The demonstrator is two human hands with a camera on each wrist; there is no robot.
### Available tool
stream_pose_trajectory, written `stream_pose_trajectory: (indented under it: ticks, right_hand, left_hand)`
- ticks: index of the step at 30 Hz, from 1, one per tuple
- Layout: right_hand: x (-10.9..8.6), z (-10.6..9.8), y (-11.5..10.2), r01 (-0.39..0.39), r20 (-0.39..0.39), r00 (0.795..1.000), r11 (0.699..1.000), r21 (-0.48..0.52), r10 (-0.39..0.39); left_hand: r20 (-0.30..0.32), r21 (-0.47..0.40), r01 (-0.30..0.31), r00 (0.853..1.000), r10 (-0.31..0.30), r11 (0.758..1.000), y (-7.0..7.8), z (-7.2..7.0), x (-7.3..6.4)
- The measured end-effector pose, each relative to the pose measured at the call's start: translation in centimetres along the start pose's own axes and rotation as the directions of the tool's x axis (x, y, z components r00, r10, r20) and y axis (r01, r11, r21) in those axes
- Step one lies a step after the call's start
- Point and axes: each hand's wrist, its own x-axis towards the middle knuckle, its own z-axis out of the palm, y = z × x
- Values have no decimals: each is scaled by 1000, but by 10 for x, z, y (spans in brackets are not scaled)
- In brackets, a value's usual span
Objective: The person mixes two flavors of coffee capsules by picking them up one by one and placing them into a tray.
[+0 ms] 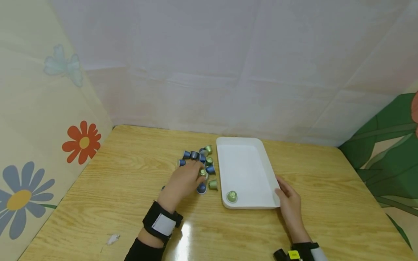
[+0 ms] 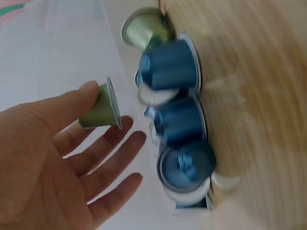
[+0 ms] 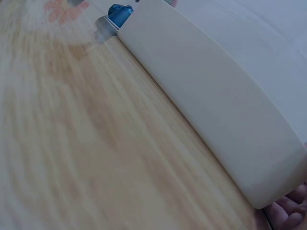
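Observation:
Between thumb and index finger, my left hand [image 1: 183,180] pinches a green coffee capsule [image 2: 100,111], its other fingers spread in the left wrist view. Right beside that hand lies a loose cluster of blue coffee capsules [image 2: 181,120] and green coffee capsules [image 1: 213,184]. My right hand [image 1: 291,206] grips the near right corner of a white tray [image 1: 244,163], thumb at the rim and fingers along the outer side. One green capsule [image 1: 232,196] stands rim down inside the tray, at its near left corner.
The wooden table [image 1: 228,235] reaches back to a white cloth [image 1: 209,72] hung behind it. Panels with printed flowers [image 1: 83,142] stand on the left and right sides. A small pale patch [image 1: 113,239] marks the tabletop at the front left.

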Motion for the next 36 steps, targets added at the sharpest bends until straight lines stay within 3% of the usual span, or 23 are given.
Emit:
stream_pose_trajectory:
  ticks: [6, 16, 27, 36]
  right_hand:
    - [0, 0, 0, 5, 2, 1000, 1000, -3, -5]
    - [-1, 1, -1, 4, -2, 1000, 1000, -11, -4]
    - [0, 0, -2, 1, 0, 1000, 1000, -19, -1]
    - [0, 0, 0, 7, -6, 1000, 1000, -16, -7]
  left_hand:
    - [-20, 83, -157, 987, 159, 984, 18, 14, 5]
    - [16, 177, -282, 959, 284, 943, 42, 25, 5]
    - [57, 257, -352, 935, 350, 900, 59, 37, 3]
    - [89, 250, -380, 925, 370, 891, 65, 46, -1]
